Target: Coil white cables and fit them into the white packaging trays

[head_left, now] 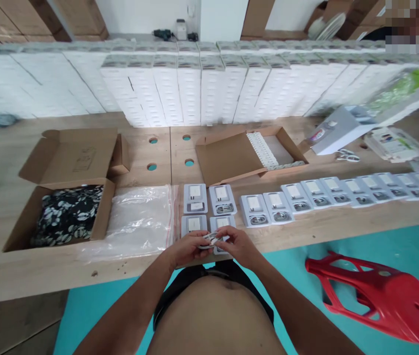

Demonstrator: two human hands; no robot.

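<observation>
Low in the centre of the frame, the left hand [186, 248] and right hand [239, 245] meet, fingers curled narrowly around a small white coiled cable [211, 240]. They hover over a white charger tray [193, 225] at the near edge of the wooden surface [27, 273].

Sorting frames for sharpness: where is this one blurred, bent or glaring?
Head view: the wide lens bows the table edge and the stacked white boxes; the right side smears; the plastic bag shows mild glare; both hands, left hand and right hand, are fairly sharp; light is even.
</observation>
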